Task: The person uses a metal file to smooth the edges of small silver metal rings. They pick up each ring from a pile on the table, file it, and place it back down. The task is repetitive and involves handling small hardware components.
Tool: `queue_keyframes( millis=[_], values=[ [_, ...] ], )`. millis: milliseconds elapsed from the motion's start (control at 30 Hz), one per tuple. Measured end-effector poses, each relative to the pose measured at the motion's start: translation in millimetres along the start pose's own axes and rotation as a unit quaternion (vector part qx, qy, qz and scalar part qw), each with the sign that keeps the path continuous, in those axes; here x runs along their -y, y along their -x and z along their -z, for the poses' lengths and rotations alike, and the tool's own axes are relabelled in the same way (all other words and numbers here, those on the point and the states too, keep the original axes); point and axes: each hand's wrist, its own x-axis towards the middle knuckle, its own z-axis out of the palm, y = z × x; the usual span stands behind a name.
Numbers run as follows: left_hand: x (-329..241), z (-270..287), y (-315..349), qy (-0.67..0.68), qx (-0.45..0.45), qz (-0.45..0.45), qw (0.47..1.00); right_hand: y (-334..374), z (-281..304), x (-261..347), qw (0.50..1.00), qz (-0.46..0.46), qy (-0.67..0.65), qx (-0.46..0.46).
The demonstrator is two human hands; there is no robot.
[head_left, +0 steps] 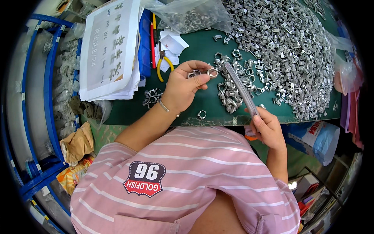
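Note:
My left hand (pixel 181 85) is closed on a few small silver metal rings, one of which, a metal ring (pixel 212 73), is pinched between thumb and forefinger. In my right hand (pixel 268 126) is the lower end of a long, narrow grey bar (pixel 239 86) with fine marks along it; its far tip slants up and left, close to the ring. Beneath the bar lies a small pile of silver rings (pixel 230 99). One loose ring (pixel 201 114) rests near the table's front edge. Left of my left wrist sits another cluster of rings (pixel 152 97).
A big heap of small metal parts (pixel 288 50) covers the right of the green table (pixel 175 117). At the left are a stack of papers (pixel 105 54), a blue bin (pixel 145 50) and yellow-handled pliers (pixel 160 70). A clear plastic bag (pixel 191 19) lies at the back.

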Motion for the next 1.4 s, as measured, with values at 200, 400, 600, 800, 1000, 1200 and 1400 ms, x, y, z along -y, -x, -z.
queue_keyframes(
  millis=[200, 400, 600, 800, 1000, 1200, 1400],
  values=[
    [-3.4, -5.4, 3.0, -0.024, 0.014, -0.084, 0.996, -0.1, -2.8, -6.1, 1.0, -0.01, 0.03, 0.003],
    [1.8, 1.0, 3.1, 0.027, 0.018, -0.023, 0.999, -2.2, -9.0, -2.8, 0.998, -0.019, 0.053, -0.002],
    [5.2, 1.6, 4.8, 0.038, 0.033, 0.024, 0.998, -3.1, -12.6, 0.7, 0.997, 0.0, 0.08, 0.01],
    [-1.3, -5.1, 9.5, -0.053, 0.129, 0.078, 0.987, -5.1, -15.2, 9.1, 0.997, -0.014, 0.072, 0.034],
    [9.1, -3.8, 5.3, -0.2, 0.166, -0.059, 0.964, -5.7, -15.2, 5.5, 0.995, -0.003, 0.093, 0.046],
    [-10.4, 1.4, -3.7, 0.042, 0.082, 0.035, 0.995, -0.6, -8.9, -2.6, 0.999, -0.039, 0.003, 0.032],
    [-29.9, 0.0, -25.8, -0.246, -0.042, 0.023, 0.968, 5.5, 3.2, -5.0, 0.999, -0.028, -0.029, -0.034]
  ],
)
